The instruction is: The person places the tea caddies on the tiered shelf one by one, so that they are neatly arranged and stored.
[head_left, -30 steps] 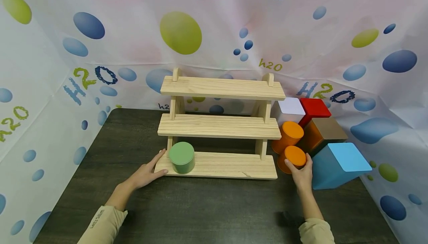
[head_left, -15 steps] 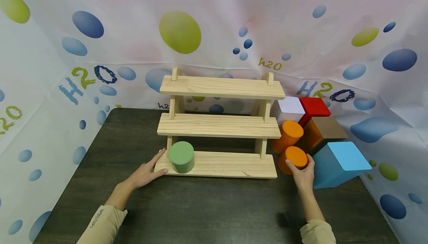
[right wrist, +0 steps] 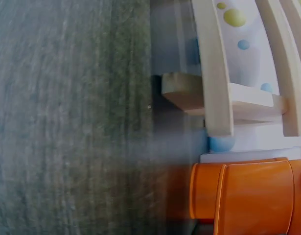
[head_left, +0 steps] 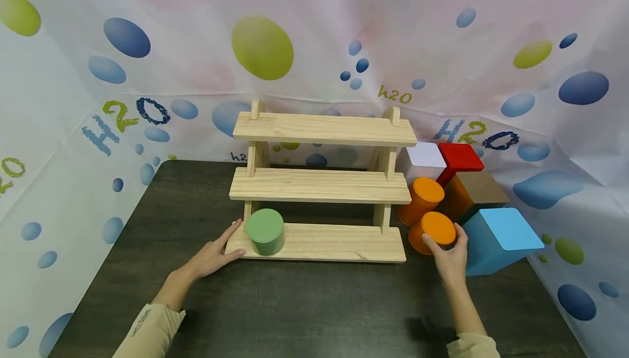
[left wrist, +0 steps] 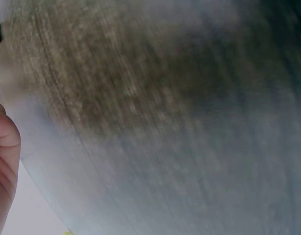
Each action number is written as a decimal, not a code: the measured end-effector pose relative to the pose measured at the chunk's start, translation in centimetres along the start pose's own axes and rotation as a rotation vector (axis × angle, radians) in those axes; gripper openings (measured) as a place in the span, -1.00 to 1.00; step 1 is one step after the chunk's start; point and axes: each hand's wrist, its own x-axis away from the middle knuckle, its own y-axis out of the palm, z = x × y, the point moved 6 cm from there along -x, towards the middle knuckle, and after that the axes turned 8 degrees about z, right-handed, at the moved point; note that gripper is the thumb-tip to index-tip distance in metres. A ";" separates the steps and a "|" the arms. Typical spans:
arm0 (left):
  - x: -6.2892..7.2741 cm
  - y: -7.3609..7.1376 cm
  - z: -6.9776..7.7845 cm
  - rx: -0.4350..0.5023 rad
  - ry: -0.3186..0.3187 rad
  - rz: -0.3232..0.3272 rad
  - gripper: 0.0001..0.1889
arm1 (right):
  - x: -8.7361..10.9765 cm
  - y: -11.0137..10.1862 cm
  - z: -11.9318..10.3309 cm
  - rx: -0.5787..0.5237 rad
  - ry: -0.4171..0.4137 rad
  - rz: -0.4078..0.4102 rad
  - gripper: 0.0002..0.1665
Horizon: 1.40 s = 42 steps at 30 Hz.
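Note:
My left hand rests at the left end of the lowest tier of a three-tier wooden shelf, thumb by its front edge and fingers spread along the side. Part of that hand shows at the left edge of the left wrist view. On that tier, near the left end, stands a green lidded canister. Right of the shelf, my right hand holds an orange canister between thumb and fingers. A second orange canister stands just behind it. In the right wrist view, the nearer orange canister overlaps the other.
Close around the orange canisters are a tall blue box, a brown box, a red box and a white box. A patterned curtain hangs behind the dark table.
The right hand and the front orange canister have shifted slightly to the right, towards the blue box. The left hand stays at the shelf end. The head view has moved a little.

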 end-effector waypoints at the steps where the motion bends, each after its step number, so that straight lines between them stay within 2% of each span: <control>1: 0.0 0.0 0.0 0.001 -0.001 0.001 -0.17 | 0.1 0.0 -0.1 -0.001 -0.006 0.002 0.01; 9: 0.0 0.0 -0.1 -0.005 -0.004 0.003 -0.17 | 0.1 0.0 -0.8 -0.041 -0.060 0.026 -0.03; 15: -0.1 0.0 0.0 -0.007 -0.004 0.005 -0.17 | -1.9 0.4 1.9 -0.017 -0.142 0.023 -0.06; 17: -0.1 -0.1 0.0 -0.005 -0.004 0.007 -0.17 | -1.5 0.6 1.2 -0.001 -0.159 0.011 -0.06; 22: -0.1 -0.1 0.0 -0.006 -0.006 0.005 -0.17 | 1.7 0.9 -4.0 -0.019 -0.141 -0.051 -0.06; 24: -0.1 -0.1 0.0 -0.007 -0.008 0.004 -0.17 | 2.3 1.2 -4.9 -0.023 -0.132 -0.066 -0.06; 34: 0.1 -0.2 -0.1 -0.001 -0.009 0.004 -0.17 | 3.9 4.4 -6.5 -0.076 -0.152 -0.166 -0.08; 42: 0.2 -0.1 -0.1 -0.008 0.003 0.009 -0.17 | 5.6 7.2 -7.4 -0.117 -0.184 -0.278 -0.07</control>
